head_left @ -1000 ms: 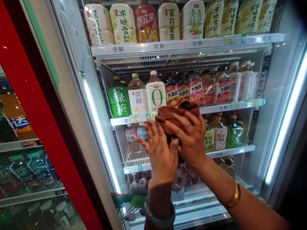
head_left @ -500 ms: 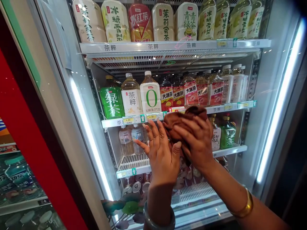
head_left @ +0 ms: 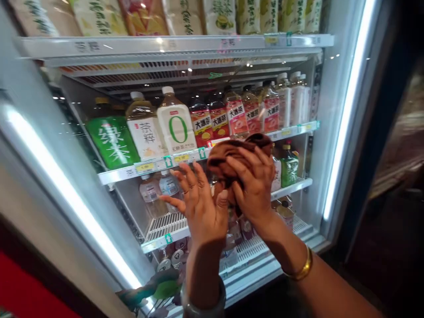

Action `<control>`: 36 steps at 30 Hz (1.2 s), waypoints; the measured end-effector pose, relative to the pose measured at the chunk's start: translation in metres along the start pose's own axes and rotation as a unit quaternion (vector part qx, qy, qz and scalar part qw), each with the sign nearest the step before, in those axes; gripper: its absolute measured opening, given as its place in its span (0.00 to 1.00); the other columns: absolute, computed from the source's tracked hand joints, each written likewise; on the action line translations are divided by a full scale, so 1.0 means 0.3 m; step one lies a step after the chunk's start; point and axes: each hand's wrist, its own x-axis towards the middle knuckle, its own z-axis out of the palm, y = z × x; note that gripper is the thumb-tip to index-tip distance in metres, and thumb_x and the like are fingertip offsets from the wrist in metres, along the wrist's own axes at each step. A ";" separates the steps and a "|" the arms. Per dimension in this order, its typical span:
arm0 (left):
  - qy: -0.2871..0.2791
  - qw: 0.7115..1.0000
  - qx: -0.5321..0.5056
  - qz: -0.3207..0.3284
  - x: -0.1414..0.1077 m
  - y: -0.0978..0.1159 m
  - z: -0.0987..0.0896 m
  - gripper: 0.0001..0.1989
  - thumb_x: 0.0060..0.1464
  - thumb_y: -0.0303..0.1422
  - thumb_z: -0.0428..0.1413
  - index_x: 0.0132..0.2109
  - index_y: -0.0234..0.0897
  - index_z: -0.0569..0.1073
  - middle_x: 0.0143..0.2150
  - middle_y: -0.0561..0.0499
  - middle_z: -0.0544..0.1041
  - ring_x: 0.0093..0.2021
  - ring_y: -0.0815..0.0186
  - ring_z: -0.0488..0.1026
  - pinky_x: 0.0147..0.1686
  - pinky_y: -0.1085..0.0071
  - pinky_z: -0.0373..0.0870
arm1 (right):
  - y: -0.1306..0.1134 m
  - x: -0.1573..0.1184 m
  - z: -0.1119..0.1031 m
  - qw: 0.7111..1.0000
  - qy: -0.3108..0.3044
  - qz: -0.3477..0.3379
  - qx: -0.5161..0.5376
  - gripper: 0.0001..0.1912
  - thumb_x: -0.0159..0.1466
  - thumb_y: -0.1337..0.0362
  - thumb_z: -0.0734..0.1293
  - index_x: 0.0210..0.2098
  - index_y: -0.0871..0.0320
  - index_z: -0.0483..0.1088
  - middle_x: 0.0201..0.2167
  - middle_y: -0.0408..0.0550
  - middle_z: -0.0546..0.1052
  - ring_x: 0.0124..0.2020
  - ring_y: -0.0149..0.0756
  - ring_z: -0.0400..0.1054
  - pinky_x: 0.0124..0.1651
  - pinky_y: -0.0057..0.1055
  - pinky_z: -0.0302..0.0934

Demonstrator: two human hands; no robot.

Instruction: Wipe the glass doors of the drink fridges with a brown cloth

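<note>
Bunched against my right hand (head_left: pixel 256 183) is a brown cloth (head_left: pixel 228 161), with my fingers pressed over it. My left hand (head_left: pixel 203 205) is raised just left of the cloth, palm forward, fingers spread, holding nothing. Both hands are in front of a lit drinks cooler, by the price strip (head_left: pixel 150 167) of its middle shelf. Behind them stand a green bottle (head_left: pixel 112 139), a white-labelled bottle with a green 0 (head_left: pixel 177 126) and several red-labelled bottles (head_left: pixel 236 115). Whether a glass door lies between hands and shelves is hard to tell.
Large bottles (head_left: pixel 185 15) line the upper shelf (head_left: pixel 192 44). Light strips (head_left: pixel 66 190) run down both sides of the cooler. Dark leaves (head_left: pixel 165 289) show at the bottom, and a red panel (head_left: pixel 26 287) is at the lower left.
The view has turned, so the shelves appear further left and tilted. Both hands appear slightly further left in the picture, the right one still on the cloth and the left one still spread.
</note>
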 end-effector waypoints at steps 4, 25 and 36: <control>-0.014 1.000 -0.008 0.005 0.004 -0.006 -0.001 0.40 0.70 0.57 0.33 0.79 0.43 0.37 0.82 0.43 0.31 0.80 0.52 0.24 0.67 0.40 0.05 | 0.053 -0.057 -0.013 0.999 0.005 0.027 -0.022 0.29 0.63 0.73 0.65 0.61 0.42 0.69 0.64 0.45 0.71 0.71 0.49 0.57 0.74 0.60 0.51; -0.071 0.997 0.008 -0.024 0.076 0.132 0.052 0.53 0.63 0.67 0.31 0.78 0.30 0.43 0.82 0.42 0.33 0.80 0.49 0.22 0.70 0.43 0.05 | 0.327 0.237 -0.107 0.993 -0.064 -0.074 -0.065 0.23 0.75 0.47 0.59 0.64 0.44 0.71 0.67 0.37 0.70 0.70 0.42 0.61 0.73 0.43 0.53; -0.041 0.999 -0.020 -0.030 0.085 0.171 0.108 0.46 0.68 0.61 0.37 0.79 0.34 0.42 0.82 0.44 0.32 0.80 0.49 0.22 0.72 0.44 0.09 | 0.296 0.079 -0.090 0.994 -0.077 0.004 -0.082 0.22 0.72 0.63 0.62 0.64 0.43 0.69 0.69 0.40 0.64 0.75 0.42 0.51 0.78 0.52 0.47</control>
